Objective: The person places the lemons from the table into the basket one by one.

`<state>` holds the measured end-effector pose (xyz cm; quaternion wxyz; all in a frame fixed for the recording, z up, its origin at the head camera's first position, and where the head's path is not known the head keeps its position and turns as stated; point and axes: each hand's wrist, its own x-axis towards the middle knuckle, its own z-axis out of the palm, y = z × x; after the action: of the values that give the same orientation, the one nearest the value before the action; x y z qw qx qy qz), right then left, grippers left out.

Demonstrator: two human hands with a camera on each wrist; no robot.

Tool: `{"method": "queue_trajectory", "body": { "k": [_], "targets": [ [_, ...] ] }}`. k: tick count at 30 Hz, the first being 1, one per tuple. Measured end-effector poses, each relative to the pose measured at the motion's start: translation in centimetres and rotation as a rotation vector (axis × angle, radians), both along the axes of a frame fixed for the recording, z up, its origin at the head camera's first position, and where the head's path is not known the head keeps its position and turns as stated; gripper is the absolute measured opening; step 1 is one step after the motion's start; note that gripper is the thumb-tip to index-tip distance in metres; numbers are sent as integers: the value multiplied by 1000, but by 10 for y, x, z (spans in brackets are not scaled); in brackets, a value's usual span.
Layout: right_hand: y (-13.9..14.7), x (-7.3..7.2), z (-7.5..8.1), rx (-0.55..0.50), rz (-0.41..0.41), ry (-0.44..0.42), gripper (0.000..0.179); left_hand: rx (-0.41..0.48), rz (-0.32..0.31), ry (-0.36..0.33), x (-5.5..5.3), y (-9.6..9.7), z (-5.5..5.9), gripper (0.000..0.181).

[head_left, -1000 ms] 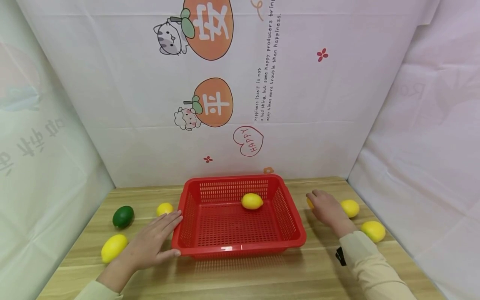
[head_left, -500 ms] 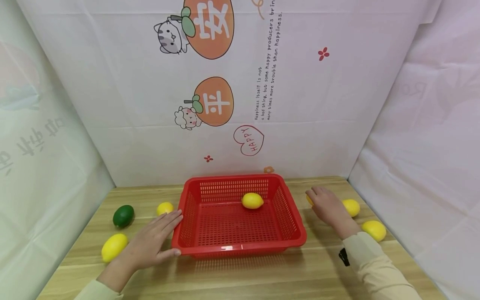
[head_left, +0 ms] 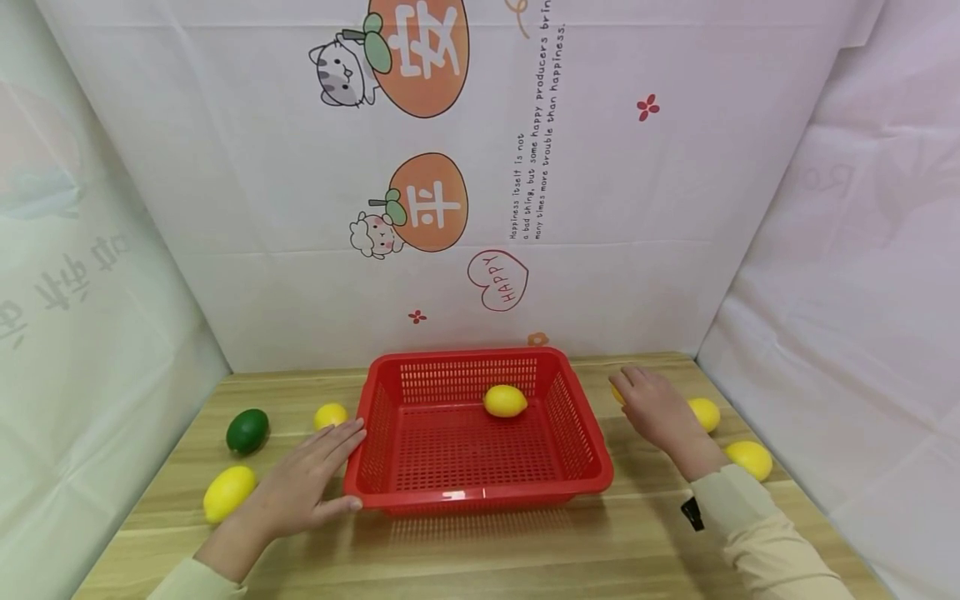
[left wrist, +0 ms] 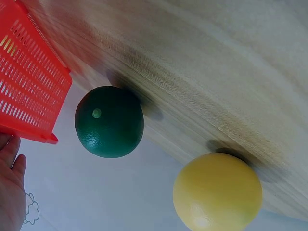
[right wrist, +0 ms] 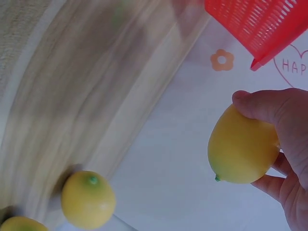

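Evidently the right hand [head_left: 656,412] curls thumb and fingers round a lemon [right wrist: 244,144], to the right of the red basket [head_left: 483,497]; the left hand [head_left: 303,483] lies straight-fingered against the basket's left rim. Should that pinch loosen, the rounded fruit could slip and roll toward a second lemon [head_left: 706,414].

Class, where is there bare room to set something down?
Free: the table in front of the basket, between the sleeves; the basket floor in front of its lemon. Crowded: the basket's left, with the left hand, green fruit and two lemons; right, where the right hand holds one lemon near two others.
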<state>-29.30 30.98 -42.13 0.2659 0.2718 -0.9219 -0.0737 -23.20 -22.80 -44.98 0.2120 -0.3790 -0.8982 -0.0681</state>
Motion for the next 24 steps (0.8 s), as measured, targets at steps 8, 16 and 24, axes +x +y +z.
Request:
{"method": "queue_trajectory", "body": {
  "k": [8,16,24],
  "targets": [
    [-6,6,15,-25,77,90,52,5,3,-6,0,0,0,84],
    [-13,8,26,-12,112,132,53,4,11,-11,0,0,-1,84],
    [-23,12,34,-17,125,161,51,1,10,-6,0,0,-2,84]
  ]
}}
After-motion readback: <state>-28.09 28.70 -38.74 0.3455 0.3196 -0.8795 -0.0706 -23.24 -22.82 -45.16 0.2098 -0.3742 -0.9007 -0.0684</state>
